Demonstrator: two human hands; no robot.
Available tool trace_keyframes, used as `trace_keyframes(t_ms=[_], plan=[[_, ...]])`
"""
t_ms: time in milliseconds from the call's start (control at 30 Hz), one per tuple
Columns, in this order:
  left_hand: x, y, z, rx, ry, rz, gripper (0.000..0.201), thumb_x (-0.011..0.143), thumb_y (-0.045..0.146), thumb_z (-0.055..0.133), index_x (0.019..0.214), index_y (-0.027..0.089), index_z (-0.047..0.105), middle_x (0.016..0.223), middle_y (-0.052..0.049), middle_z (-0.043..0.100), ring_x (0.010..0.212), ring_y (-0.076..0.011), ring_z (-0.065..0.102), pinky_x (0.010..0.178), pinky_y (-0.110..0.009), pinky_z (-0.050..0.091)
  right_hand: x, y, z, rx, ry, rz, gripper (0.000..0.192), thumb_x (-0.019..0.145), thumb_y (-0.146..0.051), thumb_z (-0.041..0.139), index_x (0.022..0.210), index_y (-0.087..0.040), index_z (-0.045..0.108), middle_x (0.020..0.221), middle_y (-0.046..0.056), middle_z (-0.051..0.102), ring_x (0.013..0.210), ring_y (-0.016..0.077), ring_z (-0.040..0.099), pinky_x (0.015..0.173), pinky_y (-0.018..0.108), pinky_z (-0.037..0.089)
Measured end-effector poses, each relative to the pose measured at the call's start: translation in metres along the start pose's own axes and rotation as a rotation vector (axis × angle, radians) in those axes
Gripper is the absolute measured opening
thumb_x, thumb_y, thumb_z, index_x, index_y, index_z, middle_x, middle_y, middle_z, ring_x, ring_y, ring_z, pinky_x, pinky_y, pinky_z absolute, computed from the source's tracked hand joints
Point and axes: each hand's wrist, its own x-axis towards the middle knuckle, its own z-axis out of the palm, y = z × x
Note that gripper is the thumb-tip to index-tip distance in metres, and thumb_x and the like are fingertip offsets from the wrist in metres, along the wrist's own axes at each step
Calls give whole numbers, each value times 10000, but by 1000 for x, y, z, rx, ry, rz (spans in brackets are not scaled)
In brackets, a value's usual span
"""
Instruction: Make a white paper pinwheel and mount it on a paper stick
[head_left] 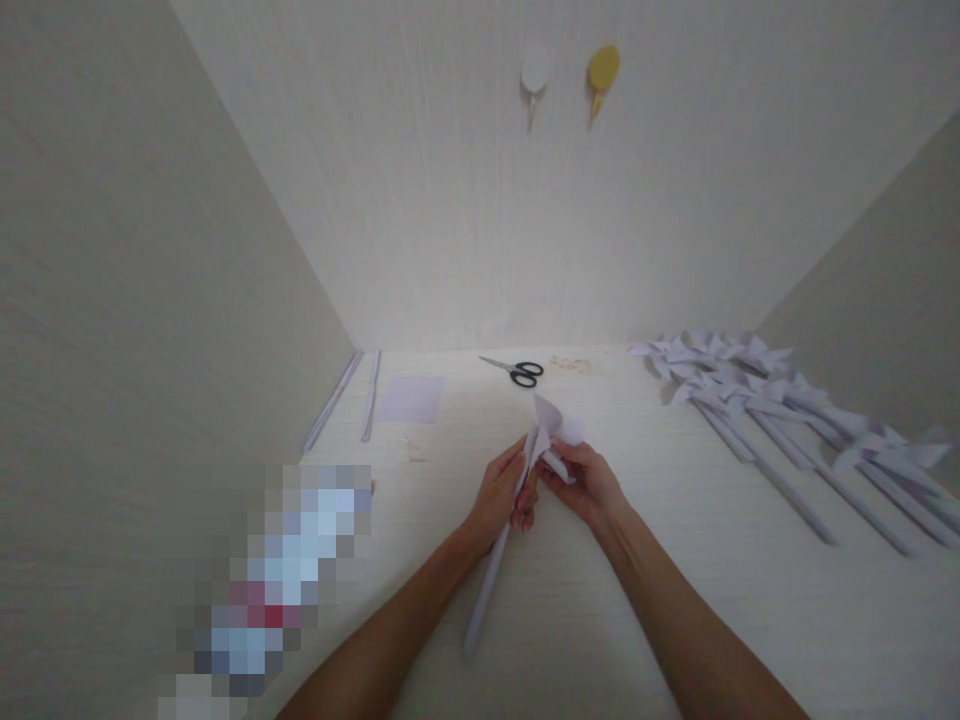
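Note:
A white paper pinwheel [548,418] on a rolled paper stick [487,595] is held between both hands over the table. My left hand [498,495] is closed around the upper part of the stick, just below the folded blades. With its fingers pinched, my right hand [589,482] grips a blade of the pinwheel from the right. The stick slants down toward me, its lower end free. Where the blades meet the stick is partly hidden by fingers.
Black-handled scissors [525,373] lie behind the hands, near small scattered bits [570,364]. A paper square [412,399] and folded paper strips [371,396] lie left. Several finished pinwheels [742,375] are piled right. A blurred-out object [300,550] stands at the left front.

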Motion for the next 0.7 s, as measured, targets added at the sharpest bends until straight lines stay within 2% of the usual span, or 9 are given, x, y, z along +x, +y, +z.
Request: trace_keyframes(t_ms=[233, 500, 700], plan=[[-2, 0, -1, 28, -4, -1, 532, 757, 415, 420, 1210, 146, 351, 354, 112, 320, 229, -22, 249, 252, -152, 322, -2, 1, 2, -2, -31, -11, 83, 505, -139, 679, 560, -138, 618, 502, -21, 602, 468, 69, 504, 474, 183, 445], [-2, -1, 0, 42, -3, -4, 561, 750, 425, 419, 1232, 154, 318, 348, 118, 314, 223, -24, 245, 242, -149, 307, -3, 0, 4, -1, -13, -27, 113, 488, -137, 692, 558, -141, 604, 509, -23, 597, 478, 72, 506, 489, 193, 441], [-3, 0, 1, 51, 2, -16, 548, 752, 432, 413, 1221, 159, 331, 349, 118, 308, 225, -22, 238, 238, -148, 308, -2, 1, 2, -24, 4, -33, 92, 528, -121, 667, 546, -157, 585, 512, -18, 595, 483, 94, 514, 520, 241, 451]])
